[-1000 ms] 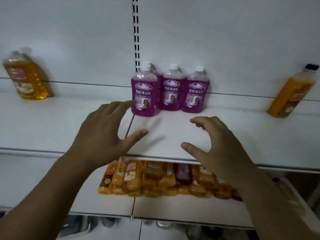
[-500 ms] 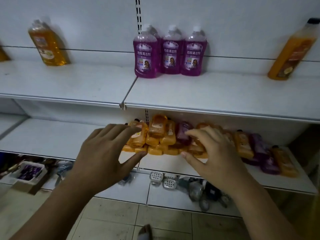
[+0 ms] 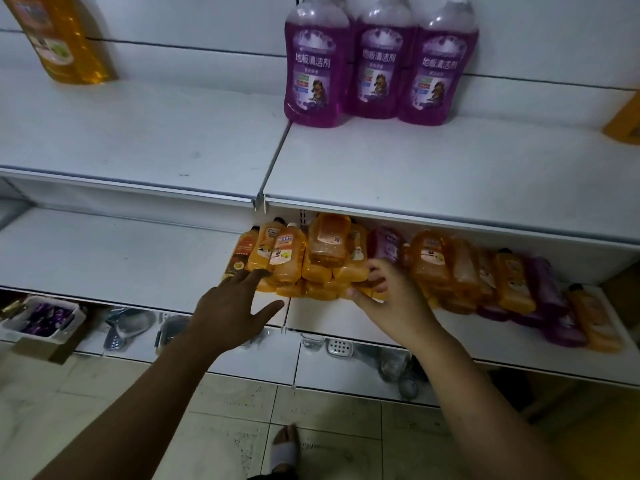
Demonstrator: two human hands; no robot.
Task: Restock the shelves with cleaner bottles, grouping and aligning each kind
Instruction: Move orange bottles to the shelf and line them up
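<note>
A heap of lying orange cleaner bottles [image 3: 325, 251] fills the middle of the lower shelf [image 3: 121, 265], with purple bottles [image 3: 550, 299] mixed in toward the right. My left hand [image 3: 235, 306] stretches out with straight fingers, its index tip at an orange bottle [image 3: 270, 251] on the heap's left side. My right hand [image 3: 391, 299] curls its fingers and thumb round the base of an orange bottle [image 3: 356, 271] at the front of the heap. Three upright purple bottles [image 3: 377, 64] stand in a row at the back of the upper shelf [image 3: 415, 168].
An upright orange bottle [image 3: 65, 39] stands at the upper shelf's far left and another orange bottle [image 3: 623, 126] shows at the right edge. Under the lower shelf lie a box of purple items [image 3: 41, 317] and soap dishes [image 3: 339, 348]. My sandalled foot [image 3: 285, 448] is on the tiled floor.
My view has dropped from the upper shelf to the lower one. Both hands came down and forward to the heap, and my right hand's fingers have closed on an orange bottle.
</note>
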